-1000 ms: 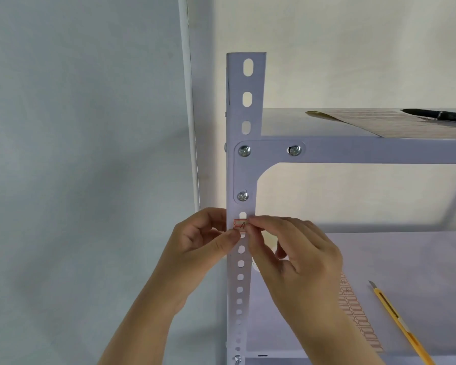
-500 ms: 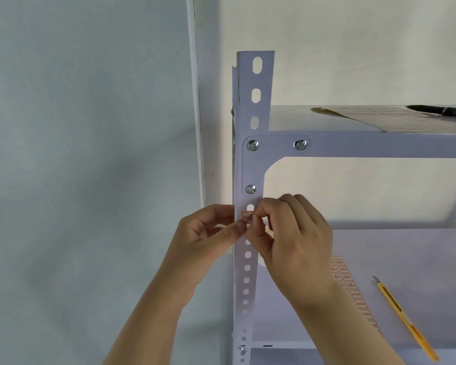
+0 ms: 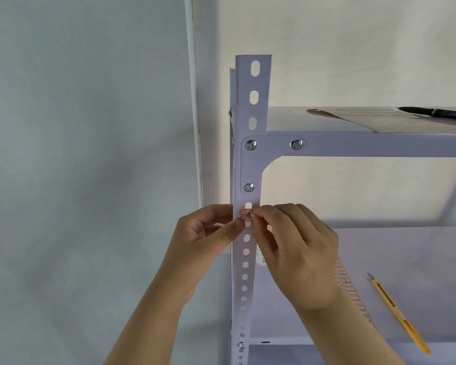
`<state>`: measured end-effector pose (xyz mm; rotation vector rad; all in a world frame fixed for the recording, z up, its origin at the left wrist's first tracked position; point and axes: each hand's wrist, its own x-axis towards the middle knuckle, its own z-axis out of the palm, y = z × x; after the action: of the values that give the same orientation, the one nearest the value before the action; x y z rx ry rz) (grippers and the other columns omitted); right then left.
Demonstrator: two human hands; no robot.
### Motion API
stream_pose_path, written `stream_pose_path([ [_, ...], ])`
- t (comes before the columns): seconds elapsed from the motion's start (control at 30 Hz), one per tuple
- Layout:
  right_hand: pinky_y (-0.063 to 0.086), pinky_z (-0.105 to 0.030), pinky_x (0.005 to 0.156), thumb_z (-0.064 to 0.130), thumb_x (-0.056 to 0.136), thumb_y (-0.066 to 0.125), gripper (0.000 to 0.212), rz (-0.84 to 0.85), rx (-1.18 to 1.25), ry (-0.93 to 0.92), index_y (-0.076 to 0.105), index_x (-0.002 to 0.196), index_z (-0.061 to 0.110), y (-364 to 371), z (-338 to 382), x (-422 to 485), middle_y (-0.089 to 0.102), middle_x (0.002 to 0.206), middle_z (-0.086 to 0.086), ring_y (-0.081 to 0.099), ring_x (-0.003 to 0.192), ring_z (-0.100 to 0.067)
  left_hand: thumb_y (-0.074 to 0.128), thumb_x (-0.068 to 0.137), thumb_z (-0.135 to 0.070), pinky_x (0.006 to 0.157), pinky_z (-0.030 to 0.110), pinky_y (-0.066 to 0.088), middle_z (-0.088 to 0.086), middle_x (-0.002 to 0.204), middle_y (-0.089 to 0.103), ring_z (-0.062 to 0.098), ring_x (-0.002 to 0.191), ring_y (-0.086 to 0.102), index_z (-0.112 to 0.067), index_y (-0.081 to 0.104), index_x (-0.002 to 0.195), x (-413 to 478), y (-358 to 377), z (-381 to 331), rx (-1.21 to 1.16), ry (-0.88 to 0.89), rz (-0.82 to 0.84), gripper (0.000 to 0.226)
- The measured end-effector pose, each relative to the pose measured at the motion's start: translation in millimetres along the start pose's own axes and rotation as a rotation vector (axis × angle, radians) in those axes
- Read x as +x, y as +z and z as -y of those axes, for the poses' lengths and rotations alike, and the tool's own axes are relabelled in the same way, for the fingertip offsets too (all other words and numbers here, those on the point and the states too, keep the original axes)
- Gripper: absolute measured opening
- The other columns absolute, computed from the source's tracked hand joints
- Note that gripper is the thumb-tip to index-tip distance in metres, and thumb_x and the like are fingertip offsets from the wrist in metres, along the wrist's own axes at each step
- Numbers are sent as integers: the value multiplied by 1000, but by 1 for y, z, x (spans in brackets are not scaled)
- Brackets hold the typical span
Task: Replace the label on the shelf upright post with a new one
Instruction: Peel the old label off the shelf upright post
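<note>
Up on the post point(image 3: 250, 122), just below the lowest bracket bolt point(image 3: 248, 187), sits the label point(image 3: 245, 215), red-edged with a dark mark. The left hand point(image 3: 208, 233) presses its thumb at the label's left lower edge, fingers curled. The right hand point(image 3: 298, 246) pinches the label's right end between thumb and forefinger. On the lower shelf point(image 3: 406, 248) lie a label sheet point(image 3: 353, 296) and a yellow knife point(image 3: 398, 312) toward its right edge; the top shelf point(image 3: 287, 119) carries a pen point(image 3: 437, 112) on paper point(image 3: 379, 119).
</note>
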<state>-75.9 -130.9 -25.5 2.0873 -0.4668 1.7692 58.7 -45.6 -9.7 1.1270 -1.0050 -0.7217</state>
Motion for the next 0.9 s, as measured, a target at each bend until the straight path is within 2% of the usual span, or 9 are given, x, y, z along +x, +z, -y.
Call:
stream_pose_path([
  [0.17, 38, -29, 38, 18, 95, 61, 13, 18, -17, 45, 63, 86, 8, 8, 7, 0, 60, 62, -4, 49, 45, -19, 74, 72, -22, 64, 13, 52, -1, 89, 80, 6, 69, 70, -12, 78, 102, 2, -2, 2, -8, 9, 23, 32],
  [0.27, 27, -24, 41, 21, 98, 51, 11, 46, -27, 79, 51, 90, 13, 10, 8, 1, 57, 63, -3, 41, 45, -17, 74, 75, -21, 68, 16, 53, 1, 92, 80, 8, 74, 71, -12, 77, 104, 1, -3, 3, -7, 9, 30, 30],
  [0.4, 22, -21, 46, 21, 100, 45, 13, 84, 7, 95, 48, 91, 13, 13, 8, 1, 57, 67, -5, 27, 54, -11, 71, 84, -8, 64, 13, 51, -2, 90, 80, 4, 70, 70, -15, 78, 102, 1, -2, 3, 2, 12, 21, 20],
  [0.53, 28, -21, 44, 22, 101, 46, 10, 95, 95, 98, 49, 95, 14, 11, 7, -6, 61, 71, -6, 36, 50, -13, 71, 85, -6, 67, 14, 53, 2, 95, 81, 8, 76, 72, -15, 78, 103, 1, -2, 4, 6, 17, 3, 21],
  [0.63, 42, -22, 43, 24, 99, 55, 11, 54, 176, 112, 59, 101, 13, 6, 7, -11, 68, 78, -8, 52, 51, -12, 70, 86, -5, 64, 13, 53, 2, 93, 82, 8, 75, 73, -14, 78, 103, 1, -2, 4, 0, 9, -8, 21],
  [0.7, 44, -17, 48, 28, 99, 56, 20, 27, 199, 147, 62, 106, 10, 4, 7, -13, 69, 84, -9, 51, 57, -5, 70, 86, -6, 65, 14, 53, 1, 91, 82, 7, 74, 73, -16, 78, 103, 1, -1, 5, 5, 6, -11, 21],
  [0.77, 46, -19, 47, 27, 99, 58, 22, 21, 190, 151, 65, 109, 8, 2, 6, -13, 71, 85, -10, 53, 55, -8, 70, 86, -6, 66, 14, 54, 0, 92, 82, 8, 75, 74, -16, 78, 103, 1, -1, 5, 6, 6, -7, 21],
  [0.9, 51, -26, 48, 21, 96, 63, 24, 9, 185, 120, 76, 98, 1, 2, 6, -9, 76, 85, -11, 60, 53, -15, 72, 83, -11, 69, 16, 55, 1, 95, 82, 11, 79, 75, -16, 78, 104, 0, -2, 6, -5, 12, -4, 22],
])
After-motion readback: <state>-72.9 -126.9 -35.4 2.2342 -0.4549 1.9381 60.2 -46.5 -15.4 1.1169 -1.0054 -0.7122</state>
